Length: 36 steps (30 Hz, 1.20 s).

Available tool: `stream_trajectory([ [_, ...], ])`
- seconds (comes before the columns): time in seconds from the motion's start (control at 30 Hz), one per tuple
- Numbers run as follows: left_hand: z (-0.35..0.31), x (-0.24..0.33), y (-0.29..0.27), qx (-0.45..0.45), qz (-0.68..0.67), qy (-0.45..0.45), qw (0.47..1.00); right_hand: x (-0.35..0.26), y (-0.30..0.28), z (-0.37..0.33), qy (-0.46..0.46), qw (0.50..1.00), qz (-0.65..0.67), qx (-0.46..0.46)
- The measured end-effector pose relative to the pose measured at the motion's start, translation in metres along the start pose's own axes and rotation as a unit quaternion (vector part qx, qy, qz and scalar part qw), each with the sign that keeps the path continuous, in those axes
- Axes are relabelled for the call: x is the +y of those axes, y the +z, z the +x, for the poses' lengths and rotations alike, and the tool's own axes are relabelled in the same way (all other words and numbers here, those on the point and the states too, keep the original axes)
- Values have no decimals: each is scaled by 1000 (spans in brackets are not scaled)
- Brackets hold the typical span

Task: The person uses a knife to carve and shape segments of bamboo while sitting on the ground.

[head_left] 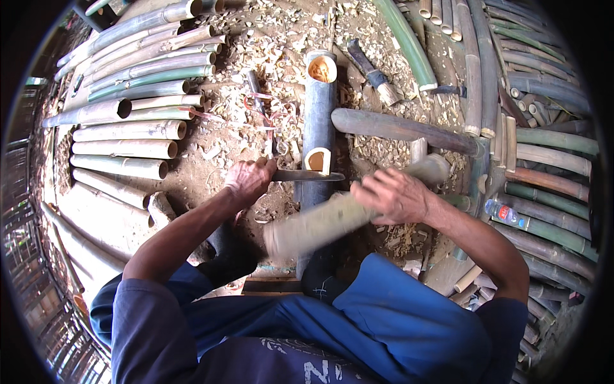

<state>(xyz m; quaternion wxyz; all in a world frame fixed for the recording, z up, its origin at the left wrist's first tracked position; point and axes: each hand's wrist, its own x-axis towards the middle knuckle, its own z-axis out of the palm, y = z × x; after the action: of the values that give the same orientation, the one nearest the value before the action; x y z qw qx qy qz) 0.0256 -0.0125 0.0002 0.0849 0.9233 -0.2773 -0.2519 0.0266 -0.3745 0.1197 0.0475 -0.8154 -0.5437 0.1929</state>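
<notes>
My left hand (251, 182) is wrapped round the handle of a knife (307, 176). Its dark blade points right and lies across a thick grey bamboo pole (318, 115), at the lower edge of a pale cut opening (316, 160). Another rounded opening (322, 68) shows near the pole's far end. With fingers closed, my right hand (393, 195) grips a pale bamboo piece (313, 227), smeared by motion. That piece slants from lower left to upper right, close to the near part of the pole, apart from the blade as far as I can see.
Cut bamboo lengths (128, 130) lie in rows on the left, with more poles (550, 160) stacked right. A rounded dark pole (403, 128) meets the notched one from the right. A sheathed blade (373, 72), shavings (281, 38) and a plastic bottle (505, 213) lie around.
</notes>
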Motion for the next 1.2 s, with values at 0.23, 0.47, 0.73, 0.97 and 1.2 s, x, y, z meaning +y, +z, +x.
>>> stream_trajectory([
  [0.23, 4, 5, -1, -22, 7, -29, 999, 27, 19, 5, 161, 976, -75, -123],
  [0.47, 13, -2, 3, -29, 27, -6, 999, 43, 13, 2, 107, 988, -111, -27],
  [0.73, 42, -50, -6, -44, -311, 152, 937, -33, 1, -9, 62, 994, 85, -23],
  [0.97, 61, -51, -50, -39, -609, -31, 792, -83, 3, -40, 314, 851, 421, 22],
  [1.2, 59, -42, -45, 74, -231, 132, 961, -69, 4, -59, 413, 704, 503, 285],
])
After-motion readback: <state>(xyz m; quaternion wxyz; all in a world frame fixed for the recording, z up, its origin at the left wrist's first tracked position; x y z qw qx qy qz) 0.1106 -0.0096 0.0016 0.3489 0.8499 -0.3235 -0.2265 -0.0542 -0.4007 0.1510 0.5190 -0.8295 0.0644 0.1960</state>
